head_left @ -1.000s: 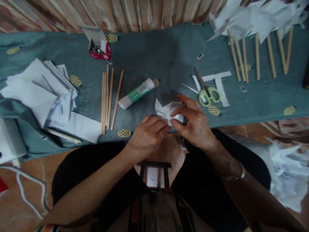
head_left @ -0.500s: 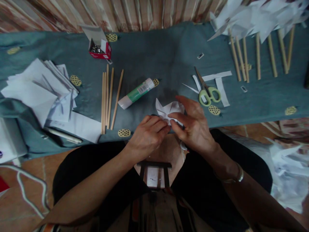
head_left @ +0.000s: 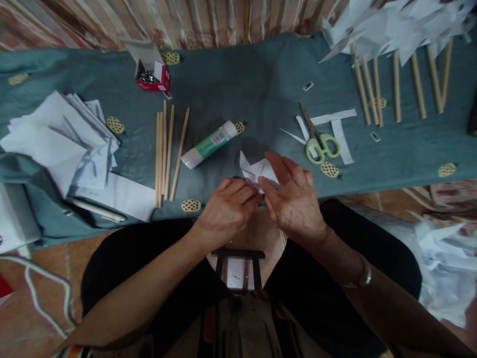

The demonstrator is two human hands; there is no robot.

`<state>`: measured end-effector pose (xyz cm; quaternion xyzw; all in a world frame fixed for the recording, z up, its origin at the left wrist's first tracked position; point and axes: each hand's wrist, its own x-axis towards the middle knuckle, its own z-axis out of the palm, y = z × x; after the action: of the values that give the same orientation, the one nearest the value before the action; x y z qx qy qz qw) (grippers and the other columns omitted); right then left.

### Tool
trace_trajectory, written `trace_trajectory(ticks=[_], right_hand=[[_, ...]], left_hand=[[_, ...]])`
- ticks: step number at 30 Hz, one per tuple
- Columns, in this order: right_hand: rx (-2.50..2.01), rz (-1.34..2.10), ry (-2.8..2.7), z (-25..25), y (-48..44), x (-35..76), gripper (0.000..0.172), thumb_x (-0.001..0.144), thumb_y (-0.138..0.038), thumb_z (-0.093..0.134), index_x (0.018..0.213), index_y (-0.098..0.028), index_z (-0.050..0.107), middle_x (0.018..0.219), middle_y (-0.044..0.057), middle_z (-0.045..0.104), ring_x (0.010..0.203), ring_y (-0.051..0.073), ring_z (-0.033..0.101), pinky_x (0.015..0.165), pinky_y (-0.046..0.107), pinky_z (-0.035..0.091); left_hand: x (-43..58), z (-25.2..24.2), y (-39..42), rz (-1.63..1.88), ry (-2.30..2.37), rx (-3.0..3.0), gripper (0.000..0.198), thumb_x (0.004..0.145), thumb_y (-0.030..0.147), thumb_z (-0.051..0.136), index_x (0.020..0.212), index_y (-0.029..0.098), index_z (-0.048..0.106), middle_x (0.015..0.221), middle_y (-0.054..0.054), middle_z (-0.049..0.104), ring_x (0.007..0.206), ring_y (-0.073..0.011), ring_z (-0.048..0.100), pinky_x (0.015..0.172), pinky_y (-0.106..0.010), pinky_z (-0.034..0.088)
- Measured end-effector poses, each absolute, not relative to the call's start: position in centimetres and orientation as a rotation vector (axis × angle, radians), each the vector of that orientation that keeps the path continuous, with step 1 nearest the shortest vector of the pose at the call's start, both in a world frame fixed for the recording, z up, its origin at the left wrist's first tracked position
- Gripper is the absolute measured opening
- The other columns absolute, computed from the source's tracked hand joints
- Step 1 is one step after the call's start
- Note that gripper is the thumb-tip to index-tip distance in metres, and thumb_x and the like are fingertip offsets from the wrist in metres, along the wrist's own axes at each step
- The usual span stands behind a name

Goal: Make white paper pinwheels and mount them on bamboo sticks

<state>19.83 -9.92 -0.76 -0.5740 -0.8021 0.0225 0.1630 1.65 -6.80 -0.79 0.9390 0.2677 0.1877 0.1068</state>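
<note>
A small folded white paper pinwheel (head_left: 253,171) is held just above the near edge of the teal cloth-covered table (head_left: 238,84). My left hand (head_left: 229,209) is closed, its fingertips pinching the paper's lower corner. My right hand (head_left: 292,196) holds the paper from the right, thumb and fingers pressed on its folds, covering much of it. A glue stick (head_left: 210,144) with a green label lies just beyond my left hand. Green-handled scissors (head_left: 316,139) lie on white paper strips (head_left: 341,134) beyond my right hand.
Several wooden sticks (head_left: 167,149) lie left of the glue. A stack of white paper squares (head_left: 59,139) sits far left. An open red box of pins (head_left: 151,74) stands at the back. Finished paper pinwheels on sticks (head_left: 395,59) fill the back right corner.
My right hand has turned over the paper and slid slightly left, its fingers now covering more of the folds. My left hand has kept its pinch in place.
</note>
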Motion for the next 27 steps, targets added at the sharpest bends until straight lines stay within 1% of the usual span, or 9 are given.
trace_trajectory(ticks=[3,6,8,13,16,18,21,27], right_hand=[[-1.616,-0.001,-2.333,-1.0,-10.3,19.4,0.026,0.098,-0.019,0.045,0.114,-0.02,0.066,0.148,0.013,0.055,0.133,0.03,0.048,0.098,0.047,0.044],[-1.531,-0.019,-2.382,-1.3,-10.5,19.1,0.032,0.099,-0.015,0.041,0.121,-0.013,0.064,0.145,0.016,0.058,0.129,0.029,0.052,0.096,0.044,0.045],[-1.466,-0.019,-2.393,-1.5,-10.5,19.0,0.033,0.099,-0.013,0.04,0.122,-0.01,0.063,0.142,0.017,0.06,0.128,0.029,0.054,0.095,0.043,0.046],[-1.408,0.02,-2.381,-1.7,-10.1,19.0,0.034,0.098,-0.012,0.039,0.12,-0.008,0.064,0.139,0.018,0.062,0.127,0.028,0.055,0.096,0.043,0.047],[-1.472,0.081,-2.334,-1.4,-9.9,19.6,0.029,0.095,-0.014,0.044,0.11,-0.014,0.068,0.142,0.016,0.059,0.128,0.03,0.053,0.098,0.047,0.048],[-1.543,0.149,-2.257,-1.2,-9.8,20.2,0.027,0.091,-0.014,0.048,0.105,-0.02,0.07,0.143,0.012,0.058,0.129,0.029,0.053,0.099,0.048,0.049],[-1.586,0.273,-2.117,-1.0,-9.5,21.1,0.031,0.088,-0.013,0.049,0.105,-0.027,0.07,0.141,0.006,0.06,0.13,0.028,0.055,0.102,0.049,0.051],[-1.614,0.293,-1.989,-0.9,-8.8,22.2,0.033,0.089,-0.015,0.049,0.114,-0.024,0.069,0.137,0.009,0.063,0.127,0.029,0.059,0.11,0.051,0.047]], left_hand=[[1.6,-0.7,-6.7,0.555,0.786,2.759,0.022,0.1,0.017,0.047,0.099,0.013,0.068,0.091,-0.005,0.071,0.09,-0.0208,0.061,0.077,-0.035,0.046],[1.6,-0.6,-6.7,0.587,0.782,2.759,0.023,0.1,0.017,0.047,0.094,0.013,0.068,0.089,-0.005,0.07,0.087,-0.021,0.06,0.076,-0.035,0.045],[1.5,-0.6,-6.7,0.593,0.781,2.755,0.021,0.098,0.016,0.049,0.092,0.014,0.068,0.088,-0.005,0.07,0.087,-0.0208,0.06,0.076,-0.034,0.045],[1.3,-0.6,-6.8,0.538,0.805,2.762,0.019,0.098,0.017,0.05,0.092,0.014,0.069,0.088,-0.006,0.069,0.088,-0.0209,0.059,0.077,-0.035,0.045],[1.3,-0.7,-6.8,0.523,0.826,2.783,0.02,0.099,0.019,0.05,0.096,0.015,0.069,0.089,-0.006,0.07,0.088,-0.0207,0.06,0.077,-0.035,0.045],[1.4,-0.8,-6.7,0.548,0.84,2.796,0.02,0.099,0.02,0.051,0.097,0.015,0.069,0.091,-0.006,0.071,0.088,-0.0202,0.06,0.076,-0.035,0.045],[1.5,-0.9,-6.6,0.595,0.861,2.804,0.019,0.099,0.018,0.051,0.098,0.015,0.069,0.091,-0.006,0.071,0.087,-0.0194,0.061,0.075,-0.034,0.045],[1.5,-0.7,-6.1,0.665,0.897,2.789,0.014,0.097,0.016,0.055,0.098,0.013,0.069,0.091,-0.006,0.072,0.086,-0.0199,0.062,0.075,-0.034,0.045]])
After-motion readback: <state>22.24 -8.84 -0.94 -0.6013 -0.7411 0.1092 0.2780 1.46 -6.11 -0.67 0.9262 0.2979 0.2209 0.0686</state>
